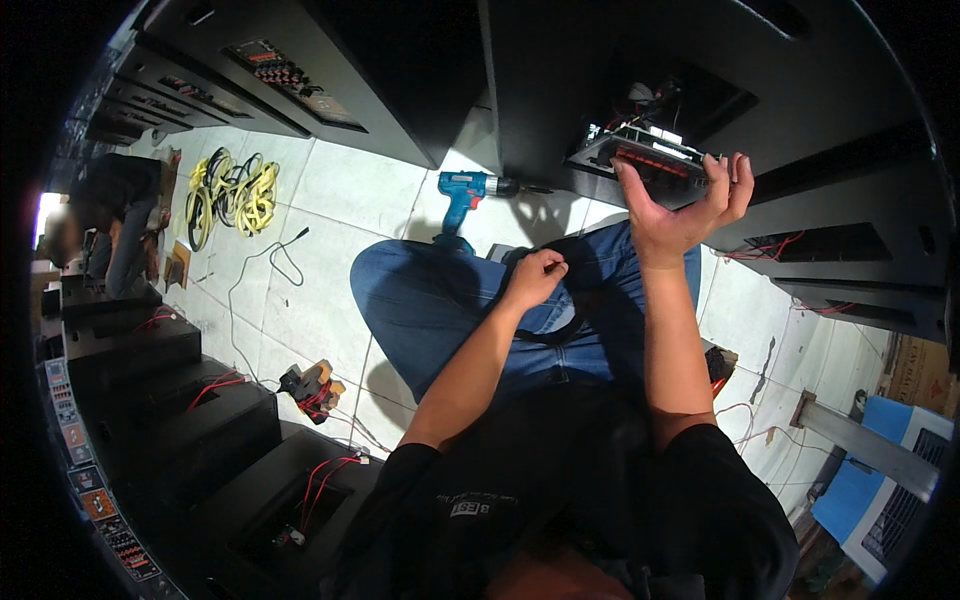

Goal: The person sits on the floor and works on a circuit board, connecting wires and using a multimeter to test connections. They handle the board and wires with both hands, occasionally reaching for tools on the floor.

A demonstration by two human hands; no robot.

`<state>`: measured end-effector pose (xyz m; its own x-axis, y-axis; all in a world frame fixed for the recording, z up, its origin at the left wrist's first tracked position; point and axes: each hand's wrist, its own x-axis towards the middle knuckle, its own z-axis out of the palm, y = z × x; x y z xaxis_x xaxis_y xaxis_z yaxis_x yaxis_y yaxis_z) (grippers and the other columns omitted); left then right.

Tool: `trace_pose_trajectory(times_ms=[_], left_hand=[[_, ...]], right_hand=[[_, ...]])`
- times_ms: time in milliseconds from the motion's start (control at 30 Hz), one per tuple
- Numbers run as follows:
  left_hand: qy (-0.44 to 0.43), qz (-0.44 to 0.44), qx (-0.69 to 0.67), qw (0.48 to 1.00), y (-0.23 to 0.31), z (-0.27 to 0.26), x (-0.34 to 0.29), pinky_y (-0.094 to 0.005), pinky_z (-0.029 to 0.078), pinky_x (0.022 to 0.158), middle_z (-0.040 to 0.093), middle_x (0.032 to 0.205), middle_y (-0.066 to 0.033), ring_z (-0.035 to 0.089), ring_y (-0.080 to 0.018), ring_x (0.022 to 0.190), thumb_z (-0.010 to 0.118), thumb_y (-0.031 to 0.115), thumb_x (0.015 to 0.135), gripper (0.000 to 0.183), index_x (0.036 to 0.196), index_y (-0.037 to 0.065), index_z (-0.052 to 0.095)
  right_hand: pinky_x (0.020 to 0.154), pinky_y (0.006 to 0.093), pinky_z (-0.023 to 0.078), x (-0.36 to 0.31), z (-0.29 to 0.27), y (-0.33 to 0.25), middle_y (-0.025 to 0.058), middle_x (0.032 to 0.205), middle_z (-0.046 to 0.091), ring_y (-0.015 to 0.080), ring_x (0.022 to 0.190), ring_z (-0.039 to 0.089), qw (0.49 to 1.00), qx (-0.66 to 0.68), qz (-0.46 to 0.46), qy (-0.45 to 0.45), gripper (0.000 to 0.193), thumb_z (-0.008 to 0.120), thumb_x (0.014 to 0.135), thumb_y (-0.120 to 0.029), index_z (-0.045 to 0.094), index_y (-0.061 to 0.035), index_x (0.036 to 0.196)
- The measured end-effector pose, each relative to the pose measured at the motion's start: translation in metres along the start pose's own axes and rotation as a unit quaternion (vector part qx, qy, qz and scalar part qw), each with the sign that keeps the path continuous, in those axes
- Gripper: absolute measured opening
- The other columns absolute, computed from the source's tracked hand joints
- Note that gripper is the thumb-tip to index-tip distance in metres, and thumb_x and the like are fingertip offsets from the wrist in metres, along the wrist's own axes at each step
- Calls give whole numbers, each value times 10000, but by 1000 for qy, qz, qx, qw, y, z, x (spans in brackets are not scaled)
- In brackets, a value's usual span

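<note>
At the upper right, my right hand (675, 228) grips a flat control panel (650, 152) with a circuit board and red parts, thumb on one end and fingers at the other. The panel sits tilted at the mouth of a rectangular opening in a large black cabinet (545, 75); wires show inside the hole. Over my lap, my left hand (533, 280) is closed, its fingertips pressed together; whatever they may hold is too small to make out. A teal cordless drill (462, 198) rests on the floor ahead of my knees, its bit pointing right.
More black cabinets (200, 410) line both sides, several with red wires. Yellow and black cables (232, 195) lie coiled on the tiles, near a thin black cord (240, 280). A wire bundle (312, 390) sits at left. Another person (125, 205) works far left. A blue-and-white box (870, 470) stands lower right.
</note>
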<state>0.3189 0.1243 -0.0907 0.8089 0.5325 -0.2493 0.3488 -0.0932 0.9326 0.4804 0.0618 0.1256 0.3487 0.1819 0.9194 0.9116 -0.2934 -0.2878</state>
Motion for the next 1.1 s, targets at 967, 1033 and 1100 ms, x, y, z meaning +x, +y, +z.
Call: trace_pose_trajectory(times_ms=[967, 1033, 1100], left_hand=[[-13, -19, 85, 996, 17, 3, -2, -430, 519, 757, 691, 905, -160, 664, -332, 884, 640, 286, 826, 280, 957, 40, 664], [-25, -31, 90, 995, 18, 1, -2, -431, 515, 763, 690, 932, -160, 660, -334, 907, 636, 288, 845, 293, 992, 35, 655], [-25, -33, 86, 995, 21, 3, -1, -434, 514, 767, 688, 939, -163, 657, -333, 921, 634, 291, 846, 299, 998, 34, 653]], right_hand=[[967, 438, 445, 4, 5, -1, 194, 1321, 367, 321, 1159, 451, 994, -61, -64, 68, 785, 897, 627, -377, 473, 12, 1160], [957, 429, 456, 5, 8, -1, 195, 1320, 370, 317, 1155, 453, 993, -63, -72, 66, 773, 889, 640, -379, 473, 13, 1160], [982, 454, 451, 6, 2, -2, 211, 1329, 326, 328, 1178, 441, 992, -95, -75, 43, 788, 888, 654, -345, 433, 20, 1183]])
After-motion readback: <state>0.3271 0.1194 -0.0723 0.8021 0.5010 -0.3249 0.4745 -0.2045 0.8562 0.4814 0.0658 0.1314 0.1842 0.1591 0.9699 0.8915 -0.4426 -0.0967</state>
